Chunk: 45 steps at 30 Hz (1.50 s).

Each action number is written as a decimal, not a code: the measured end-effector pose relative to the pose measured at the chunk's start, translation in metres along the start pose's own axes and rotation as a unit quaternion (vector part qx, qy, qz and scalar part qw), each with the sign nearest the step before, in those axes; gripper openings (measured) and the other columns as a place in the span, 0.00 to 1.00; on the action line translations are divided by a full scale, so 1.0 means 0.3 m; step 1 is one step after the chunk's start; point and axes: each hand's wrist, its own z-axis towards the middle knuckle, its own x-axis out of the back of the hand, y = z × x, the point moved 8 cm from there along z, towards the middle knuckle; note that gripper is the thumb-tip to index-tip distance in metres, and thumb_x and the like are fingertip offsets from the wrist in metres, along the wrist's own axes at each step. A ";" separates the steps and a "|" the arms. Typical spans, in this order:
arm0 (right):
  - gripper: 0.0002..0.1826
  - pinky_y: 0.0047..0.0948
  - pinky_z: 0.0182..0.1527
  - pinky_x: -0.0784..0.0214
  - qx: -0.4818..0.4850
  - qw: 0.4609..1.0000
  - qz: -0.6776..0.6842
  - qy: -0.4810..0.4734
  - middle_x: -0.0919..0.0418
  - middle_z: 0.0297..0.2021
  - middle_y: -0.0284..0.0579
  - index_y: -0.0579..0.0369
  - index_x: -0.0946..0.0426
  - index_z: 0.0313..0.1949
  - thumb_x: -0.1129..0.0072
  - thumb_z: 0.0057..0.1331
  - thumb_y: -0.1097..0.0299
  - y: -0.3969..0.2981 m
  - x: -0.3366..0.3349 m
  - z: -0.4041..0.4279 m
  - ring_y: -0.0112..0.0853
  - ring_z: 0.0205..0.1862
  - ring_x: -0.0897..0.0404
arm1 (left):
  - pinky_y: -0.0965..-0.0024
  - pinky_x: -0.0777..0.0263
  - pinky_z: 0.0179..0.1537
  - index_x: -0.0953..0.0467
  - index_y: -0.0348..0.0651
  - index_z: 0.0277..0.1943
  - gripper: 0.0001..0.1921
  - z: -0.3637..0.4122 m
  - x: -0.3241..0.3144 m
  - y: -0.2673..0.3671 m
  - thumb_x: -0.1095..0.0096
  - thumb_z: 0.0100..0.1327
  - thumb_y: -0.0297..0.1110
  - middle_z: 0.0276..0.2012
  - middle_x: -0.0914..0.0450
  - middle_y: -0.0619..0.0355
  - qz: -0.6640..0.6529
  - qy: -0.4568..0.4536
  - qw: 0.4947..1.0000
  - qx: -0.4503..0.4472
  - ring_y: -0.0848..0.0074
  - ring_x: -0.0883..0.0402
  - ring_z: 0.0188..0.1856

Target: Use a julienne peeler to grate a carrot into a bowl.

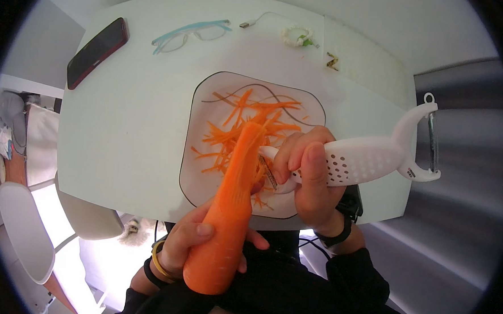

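Observation:
A large peeled carrot (224, 232) lies in my left hand (187, 239), its thick end towards me and its shaved narrow end over the plate. My right hand (314, 173) grips a white double-ended peeler (366, 158) with a perforated body. One blade of the peeler is beside the carrot's narrow part; the other end, with its metal blade, points right. Whether the near blade touches the carrot is hard to tell. Beneath both, thin carrot shreds (222, 140) are heaped on a squarish white plate (198, 111) with a dark rim.
On the white table (107, 149) lie a phone (97, 53) at the far left, blue-framed glasses (192, 34), a USB cable (248, 23), a white band (298, 36) and a hair clip (332, 61). A black object (351, 200) is by my right wrist. Chairs (26, 230) stand at the left.

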 end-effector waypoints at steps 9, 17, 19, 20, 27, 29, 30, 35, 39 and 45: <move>0.09 0.18 0.24 0.44 0.067 0.997 -0.026 0.005 0.35 0.20 0.36 0.57 0.40 0.31 0.62 0.69 0.67 0.010 0.045 0.003 0.18 0.21 0.37 | 0.69 0.24 0.32 0.61 0.34 0.65 0.47 -0.007 0.017 0.006 0.44 0.52 0.51 0.44 0.29 0.33 0.003 -0.017 1.000 -0.026 0.59 0.20 0.33; 0.16 0.19 0.23 0.45 0.031 0.996 0.062 0.059 0.37 0.18 0.37 0.55 0.41 0.27 0.67 0.71 0.61 0.018 0.094 0.025 0.22 0.19 0.38 | 0.64 0.21 0.35 0.62 0.31 0.65 0.48 0.003 0.014 0.023 0.43 0.51 0.49 0.62 0.49 0.42 -0.032 0.012 0.997 -0.069 0.50 0.30 0.53; 0.18 0.19 0.24 0.46 -0.041 0.989 0.095 0.103 0.38 0.17 0.37 0.54 0.42 0.26 0.70 0.71 0.57 0.058 0.124 0.025 0.22 0.19 0.39 | 0.63 0.21 0.35 0.62 0.31 0.65 0.48 0.002 0.012 0.030 0.42 0.51 0.49 0.63 0.51 0.44 -0.032 0.009 0.996 -0.082 0.49 0.31 0.54; 0.18 0.19 0.24 0.46 -0.042 0.989 0.094 0.103 0.38 0.17 0.37 0.54 0.42 0.26 0.70 0.71 0.57 0.058 0.124 0.026 0.22 0.19 0.39 | 0.63 0.21 0.35 0.63 0.32 0.65 0.48 0.001 0.008 0.031 0.42 0.51 0.49 0.64 0.53 0.46 -0.032 0.002 0.996 -0.079 0.48 0.31 0.54; 0.18 0.19 0.25 0.47 -0.053 0.986 0.126 0.099 0.38 0.16 0.38 0.53 0.43 0.26 0.72 0.72 0.56 0.069 0.109 0.017 0.22 0.19 0.39 | 0.62 0.22 0.36 0.63 0.33 0.65 0.48 0.008 0.024 0.021 0.43 0.52 0.48 0.66 0.58 0.50 -0.043 -0.012 0.996 -0.077 0.47 0.31 0.54; 0.18 0.19 0.25 0.46 -0.034 0.991 0.110 0.074 0.38 0.16 0.38 0.53 0.43 0.27 0.72 0.72 0.56 0.065 0.101 0.012 0.22 0.19 0.39 | 0.61 0.21 0.29 0.64 0.35 0.66 0.48 0.015 0.021 0.021 0.44 0.50 0.46 0.65 0.55 0.46 -0.065 0.022 0.992 -0.101 0.47 0.27 0.47; 0.18 0.19 0.24 0.46 -0.003 0.994 0.102 0.043 0.37 0.16 0.38 0.53 0.43 0.27 0.72 0.72 0.56 0.053 0.089 0.013 0.22 0.18 0.39 | 0.60 0.21 0.23 0.65 0.36 0.66 0.48 0.014 0.033 0.028 0.45 0.49 0.44 0.65 0.52 0.41 -0.088 0.057 0.987 -0.126 0.46 0.22 0.40; 0.18 0.19 0.23 0.44 0.036 0.992 0.114 -0.038 0.35 0.17 0.40 0.54 0.42 0.27 0.71 0.71 0.57 0.020 0.036 -0.005 0.22 0.17 0.38 | 0.58 0.21 0.23 0.65 0.37 0.66 0.46 0.011 0.037 0.025 0.45 0.50 0.43 0.63 0.49 0.41 -0.108 0.066 0.984 -0.128 0.46 0.22 0.40; 0.15 0.19 0.23 0.41 -0.042 0.982 0.150 -0.105 0.35 0.17 0.39 0.56 0.39 0.28 0.66 0.71 0.61 0.044 -0.015 -0.030 0.22 0.19 0.35 | 0.56 0.21 0.25 0.64 0.37 0.66 0.46 0.009 0.048 0.018 0.46 0.50 0.42 0.63 0.49 0.38 -0.124 0.064 0.983 -0.117 0.44 0.23 0.42; 0.13 0.18 0.22 0.42 -0.097 0.988 0.090 -0.078 0.34 0.18 0.37 0.57 0.38 0.28 0.63 0.70 0.64 0.065 -0.011 -0.026 0.20 0.19 0.35 | 0.55 0.21 0.26 0.65 0.38 0.66 0.45 0.009 0.049 0.020 0.46 0.50 0.41 0.64 0.54 0.37 -0.149 0.046 0.979 -0.130 0.44 0.24 0.44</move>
